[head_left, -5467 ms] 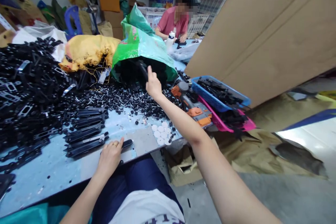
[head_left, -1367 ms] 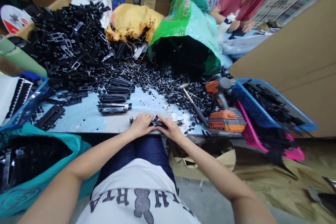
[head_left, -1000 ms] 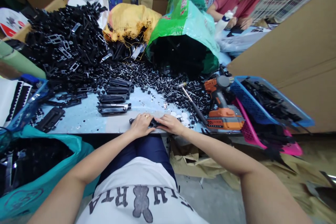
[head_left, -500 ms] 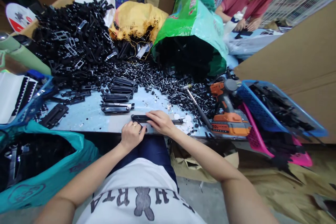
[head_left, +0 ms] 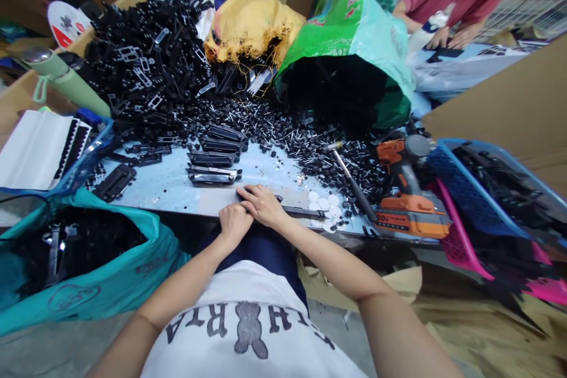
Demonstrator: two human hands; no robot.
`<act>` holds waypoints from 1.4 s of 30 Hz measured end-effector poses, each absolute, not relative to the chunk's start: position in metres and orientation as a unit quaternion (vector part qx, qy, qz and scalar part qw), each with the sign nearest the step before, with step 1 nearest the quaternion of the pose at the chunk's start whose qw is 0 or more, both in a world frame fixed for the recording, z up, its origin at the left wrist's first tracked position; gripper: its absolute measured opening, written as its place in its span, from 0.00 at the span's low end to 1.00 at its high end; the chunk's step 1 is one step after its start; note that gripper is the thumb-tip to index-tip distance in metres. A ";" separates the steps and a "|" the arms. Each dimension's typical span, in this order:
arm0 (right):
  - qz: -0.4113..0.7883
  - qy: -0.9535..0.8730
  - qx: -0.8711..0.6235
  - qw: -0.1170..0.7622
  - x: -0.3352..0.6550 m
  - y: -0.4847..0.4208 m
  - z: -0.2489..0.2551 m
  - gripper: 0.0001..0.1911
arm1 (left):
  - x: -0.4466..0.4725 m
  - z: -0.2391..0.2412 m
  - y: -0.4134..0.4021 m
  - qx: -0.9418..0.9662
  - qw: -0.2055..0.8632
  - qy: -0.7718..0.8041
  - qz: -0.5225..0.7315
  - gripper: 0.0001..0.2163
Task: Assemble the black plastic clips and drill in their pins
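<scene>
My right hand (head_left: 262, 205) lies over a slim black jointed bar (head_left: 303, 212) at the table's front edge, fingers curled round its left portion. The bar's right end sticks out past my wrist. My left hand (head_left: 236, 224) presses close against the right one, fingers bent at the bar's left end; my knuckles hide the exact grip. Behind my hands, several similar black bars (head_left: 215, 175) lie stacked in a row. White round discs (head_left: 325, 204) are scattered by the bar's right end.
A hammer (head_left: 354, 183) and an orange cordless drill (head_left: 405, 189) lie to the right, beside a blue basket (head_left: 491, 159). Black-headed pins (head_left: 292, 142) and a heap of black parts (head_left: 150, 59) spread behind. A green sack (head_left: 354, 23) and teal bag (head_left: 168, 245) stand near. A co-worker's hands (head_left: 456, 38) show at far right.
My left hand has turned and moved right, up against my right hand. The bar's left portion is now mostly covered by my fingers. The whole view has shifted slightly.
</scene>
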State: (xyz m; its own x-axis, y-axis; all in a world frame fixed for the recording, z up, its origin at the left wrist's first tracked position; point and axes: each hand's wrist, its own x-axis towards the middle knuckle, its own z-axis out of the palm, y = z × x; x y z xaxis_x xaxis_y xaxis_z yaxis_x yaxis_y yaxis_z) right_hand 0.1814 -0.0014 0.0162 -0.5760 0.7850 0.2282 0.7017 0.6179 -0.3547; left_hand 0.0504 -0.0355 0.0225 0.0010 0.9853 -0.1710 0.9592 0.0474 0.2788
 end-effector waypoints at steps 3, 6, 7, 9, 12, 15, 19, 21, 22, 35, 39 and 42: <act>0.111 -0.878 -0.437 0.163 0.173 -0.002 0.018 0.22 | 0.050 0.021 -0.036 0.719 0.169 0.673 0.041 0.16; 0.119 -0.878 -0.424 0.188 0.177 -0.005 0.024 0.22 | 0.040 0.022 -0.036 0.764 0.152 0.625 0.049 0.15; 0.117 -0.883 -0.406 0.202 0.184 -0.009 0.025 0.23 | 0.035 0.022 -0.035 0.783 0.129 0.604 0.069 0.14; 0.089 -0.888 -0.388 0.230 0.209 -0.018 0.024 0.25 | 0.028 0.022 -0.029 0.837 0.062 0.526 0.136 0.13; -0.006 -0.850 -0.476 0.225 0.258 -0.032 0.016 0.33 | 0.029 0.020 -0.012 0.921 -0.024 0.345 0.180 0.16; -0.075 -0.835 -0.521 0.160 0.290 -0.039 0.012 0.28 | 0.045 0.021 0.007 0.948 -0.025 0.292 0.124 0.18; -0.060 -0.879 -0.438 0.179 0.295 -0.042 0.043 0.26 | 0.052 0.042 0.007 0.931 0.039 0.342 0.120 0.23; 0.026 -0.903 -0.370 0.217 0.288 -0.050 0.069 0.26 | 0.043 0.062 -0.011 0.926 0.087 0.319 0.180 0.26; 0.091 -0.910 -0.328 0.238 0.284 -0.056 0.079 0.26 | 0.037 0.073 -0.024 0.923 0.124 0.293 0.218 0.26; 0.224 -0.677 -0.435 0.549 0.118 -0.034 0.022 0.22 | 0.011 0.052 -0.083 0.801 0.026 0.317 0.507 0.34; 0.157 -0.753 -0.439 0.464 0.127 0.053 0.038 0.13 | -0.038 0.019 -0.039 0.861 -0.064 0.379 0.334 0.33; 0.102 -0.798 -0.485 0.343 0.117 0.122 0.052 0.13 | -0.050 0.013 -0.016 0.878 -0.064 0.420 0.222 0.28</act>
State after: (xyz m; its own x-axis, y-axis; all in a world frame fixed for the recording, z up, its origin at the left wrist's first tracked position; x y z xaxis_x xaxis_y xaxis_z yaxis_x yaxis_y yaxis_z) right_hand 0.1168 0.1216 0.0523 -0.2931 0.8444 0.4485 0.7038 0.5080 -0.4965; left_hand -0.0496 -0.0162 0.0127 0.5487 0.7091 0.4428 0.7660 -0.6387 0.0736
